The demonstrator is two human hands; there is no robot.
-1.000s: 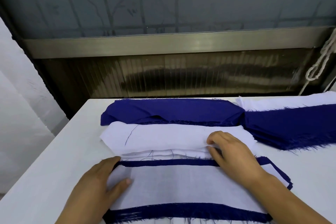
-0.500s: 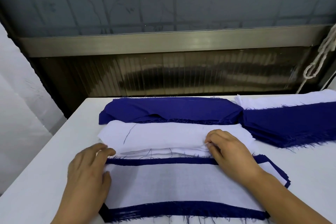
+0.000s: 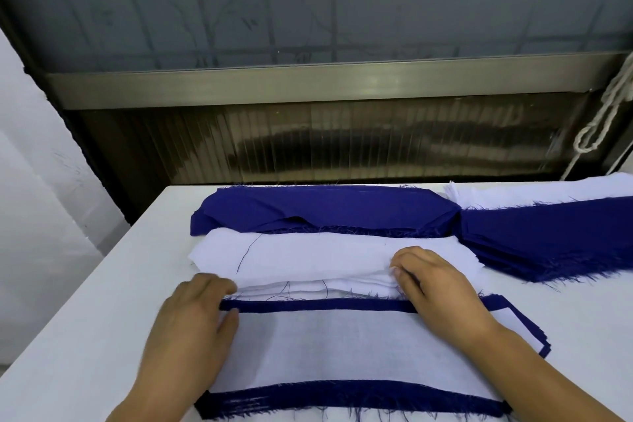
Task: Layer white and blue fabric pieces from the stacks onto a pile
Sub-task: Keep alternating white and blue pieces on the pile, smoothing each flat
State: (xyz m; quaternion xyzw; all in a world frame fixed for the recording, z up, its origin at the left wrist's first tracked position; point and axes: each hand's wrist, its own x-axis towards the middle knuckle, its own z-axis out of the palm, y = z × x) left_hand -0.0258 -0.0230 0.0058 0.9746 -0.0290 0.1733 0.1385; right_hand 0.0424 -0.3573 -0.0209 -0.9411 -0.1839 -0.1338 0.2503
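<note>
The pile [image 3: 342, 346] lies nearest me, a white piece on top of blue ones whose edges show around it. Just behind it sits the white stack [image 3: 308, 257], and behind that the blue stack [image 3: 325, 209]. My right hand [image 3: 442, 295] has its fingers curled at the white stack's near right edge, pinching the top white piece. My left hand [image 3: 191, 322] is blurred at the pile's left end. Its fingertips touch the white stack's near left edge and its thumb lies on the pile.
A second heap of blue pieces [image 3: 548, 243] with white fabric [image 3: 534, 193] behind it lies at the right. The white table [image 3: 85, 336] ends at the left and far sides. A dark panel and window rise behind it, and a rope [image 3: 603, 120] hangs at the right.
My left hand has slid forward along the pile's left end until its fingertips reach the white stack's near edge. My right hand has stayed at the stack's right edge.
</note>
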